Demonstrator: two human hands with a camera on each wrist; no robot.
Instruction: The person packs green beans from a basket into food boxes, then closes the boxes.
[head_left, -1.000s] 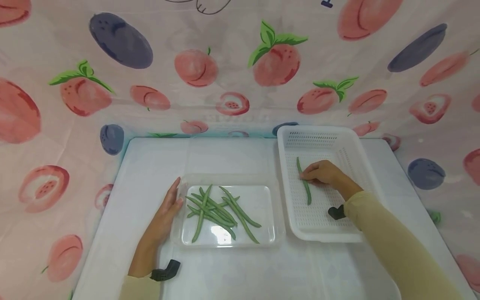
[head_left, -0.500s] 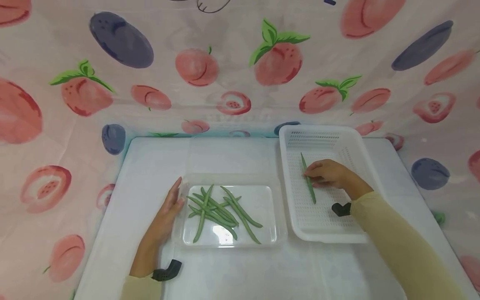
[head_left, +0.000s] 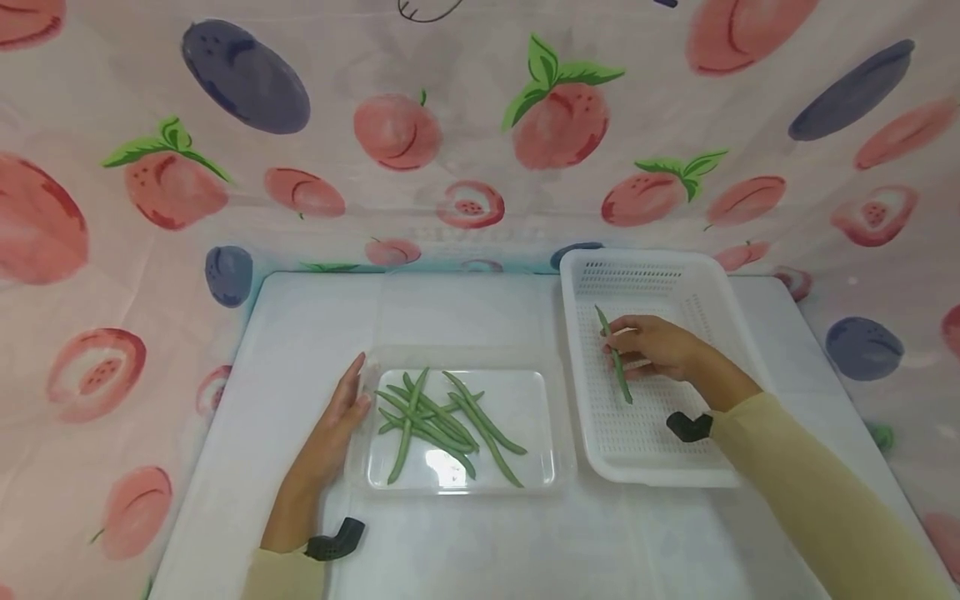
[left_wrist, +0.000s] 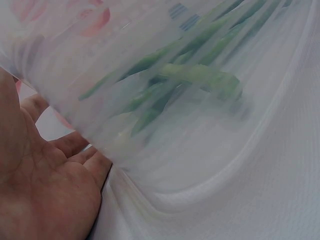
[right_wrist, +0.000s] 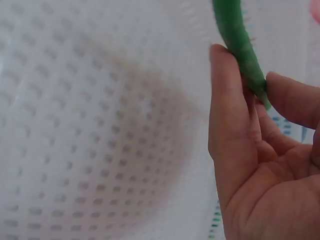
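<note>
My right hand (head_left: pixel 660 346) pinches a green bean (head_left: pixel 622 379) between thumb and fingertips, inside the white perforated basket (head_left: pixel 645 477) on the right. In the right wrist view the thumb and fingers meet near one tip of that bean (right_wrist: pixel 237 40); the basket wall lies beside the hand. At centre left stands a clear plastic container (head_left: pixel 525 400) with several green beans (head_left: pixel 407 429) lying crossed in it. My left hand (head_left: pixel 330 429) touches the container's left side with extended fingers; the left wrist view shows the palm (left_wrist: pixel 50 185) beside the cloudy wall.
Both containers stand on a white table (head_left: pixel 450 542), the basket just right of the clear one. A fruit-printed cloth (head_left: pixel 465 83) hangs behind and along the sides. Dark wrist devices (head_left: pixel 335 540) sit at both sleeves.
The bean in my right hand has turned slightly, and the fingers around it have shifted and spread. My left hand and the container's beans stay as they were.
</note>
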